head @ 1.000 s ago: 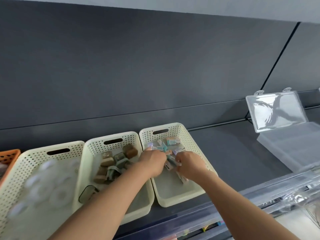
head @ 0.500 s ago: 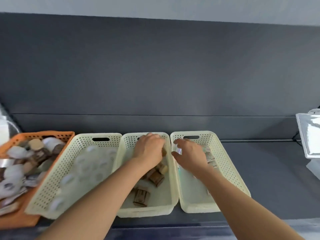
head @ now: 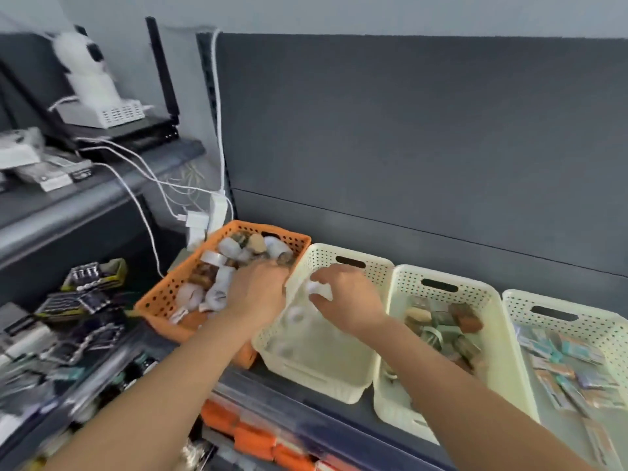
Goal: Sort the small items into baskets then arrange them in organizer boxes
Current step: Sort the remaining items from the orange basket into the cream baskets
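Dark shelf (head: 339, 416), left hand (head: 258, 295) in orange basket (head: 159, 297), grip unclear, right hand (head: 350, 302) pinching white roll (head: 317, 289)

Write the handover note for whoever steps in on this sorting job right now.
Left hand: down in the orange basket, fingers buried in the mixed pile; whether it grips anything cannot be told.
Right hand: over the first cream basket, pinching a small white roll.
Done: white rolls in the first cream basket, brown blocks in the second cream basket, flat packets in the third cream basket.
Left: the orange basket holds many unsorted items. Drop the roll, then sort the rest. No organizer box is in view.
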The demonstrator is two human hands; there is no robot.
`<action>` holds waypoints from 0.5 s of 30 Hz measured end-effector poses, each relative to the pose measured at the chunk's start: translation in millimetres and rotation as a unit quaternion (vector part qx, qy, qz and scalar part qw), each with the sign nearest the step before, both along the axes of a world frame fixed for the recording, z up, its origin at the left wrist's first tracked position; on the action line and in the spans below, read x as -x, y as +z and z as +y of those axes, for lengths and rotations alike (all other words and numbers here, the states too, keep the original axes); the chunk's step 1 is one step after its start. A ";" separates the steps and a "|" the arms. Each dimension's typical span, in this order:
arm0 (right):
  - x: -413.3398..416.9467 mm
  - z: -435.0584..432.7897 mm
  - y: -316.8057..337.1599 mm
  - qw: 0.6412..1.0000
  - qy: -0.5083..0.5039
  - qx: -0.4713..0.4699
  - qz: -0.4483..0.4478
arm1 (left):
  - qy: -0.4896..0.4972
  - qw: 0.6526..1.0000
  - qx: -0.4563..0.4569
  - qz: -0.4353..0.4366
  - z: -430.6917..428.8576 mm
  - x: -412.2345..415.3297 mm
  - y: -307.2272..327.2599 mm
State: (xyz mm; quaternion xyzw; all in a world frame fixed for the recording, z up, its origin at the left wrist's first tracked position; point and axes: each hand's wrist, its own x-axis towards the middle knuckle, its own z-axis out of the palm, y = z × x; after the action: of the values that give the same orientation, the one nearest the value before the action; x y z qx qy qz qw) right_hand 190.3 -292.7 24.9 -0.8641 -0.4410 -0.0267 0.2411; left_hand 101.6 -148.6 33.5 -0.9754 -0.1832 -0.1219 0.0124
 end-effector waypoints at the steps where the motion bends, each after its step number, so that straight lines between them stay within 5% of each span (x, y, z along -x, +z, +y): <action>1: 5.8 14.3 -0.5 1.000 0.015 0.000 -0.002 | 0.010 1.000 0.008 0.009 14.0 8.9 -0.9; 8: 38.4 106.5 -9.9 0.994 0.091 0.057 0.012 | 0.065 0.991 0.020 0.115 105.5 51.6 -17.5; 15: 53.8 170.6 -29.1 0.968 0.118 0.221 0.002 | 0.044 0.984 0.002 0.175 153.2 54.4 -39.5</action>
State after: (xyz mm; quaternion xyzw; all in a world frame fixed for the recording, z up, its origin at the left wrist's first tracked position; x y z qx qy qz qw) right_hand 136.5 -122.1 -4.2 -0.8376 -0.5348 0.1017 0.0466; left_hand 47.2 4.7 -6.1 -0.9728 -0.2210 0.0513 0.0477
